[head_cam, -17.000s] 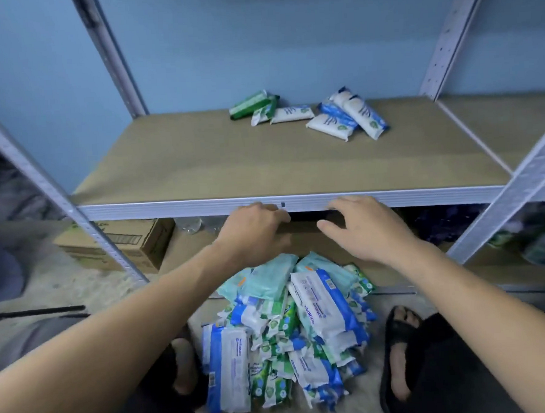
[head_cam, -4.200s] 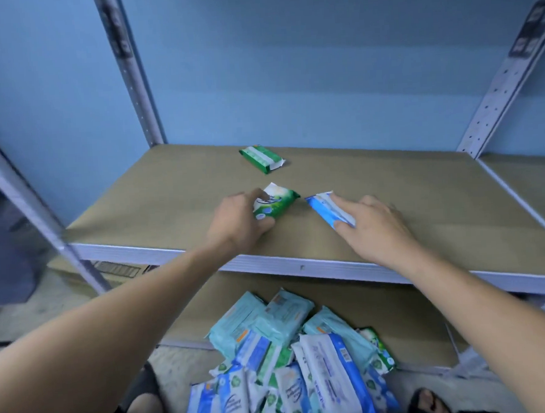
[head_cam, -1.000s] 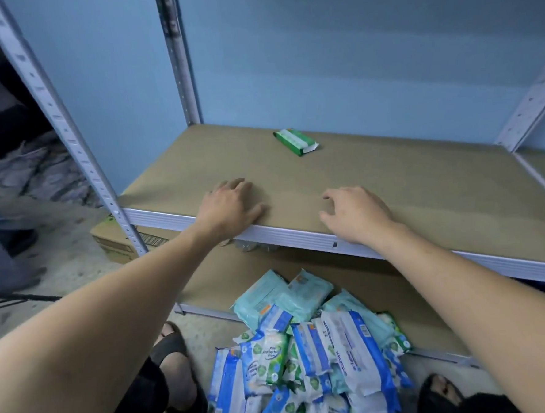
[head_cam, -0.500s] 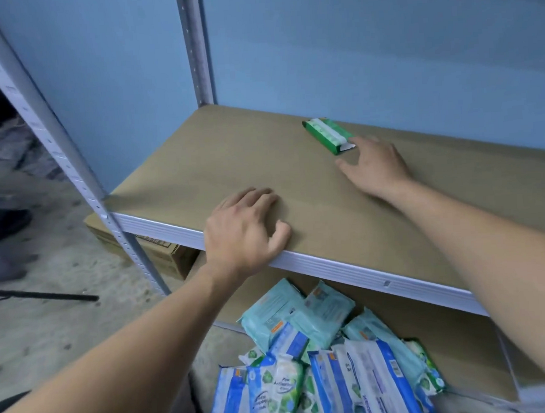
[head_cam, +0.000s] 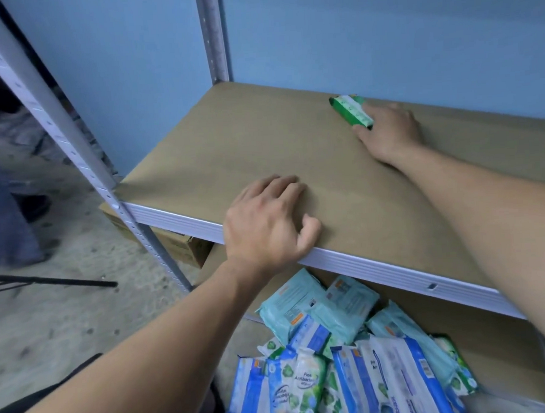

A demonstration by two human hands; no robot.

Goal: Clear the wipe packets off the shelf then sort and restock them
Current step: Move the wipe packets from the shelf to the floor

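Reaching deep along the shelf (head_cam: 260, 136), the right hand (head_cam: 388, 132) is meeting the lone green wipe packet (head_cam: 351, 110), which is lying flat near the back, close to the blue wall (head_cam: 382, 33). The thumb is sitting at the packet's near end and the fingers are running along its far side, but their tips are hiding behind it, so I cannot tell whether it is being pinched or only touched. The left hand (head_cam: 267, 225) is resting palm down on the shelf's metal front edge, fingers loosely bent and holding nothing.

Below, the pile of wipe packets (head_cam: 353, 354) is lying on the floor (head_cam: 49, 331), blue, white, teal and green ones overlapping; the bottom edge is cutting it off and most of the print is too blurred to read. A cardboard box (head_cam: 171, 247) is peeking out from under the shelf, mostly hidden.

The shelf board is plain brown, framed by perforated grey uprights (head_cam: 213, 34). The floor is looking gritty and pale, with a thin black rod (head_cam: 46, 280) lying across it, and something blue is blurring at the left edge.
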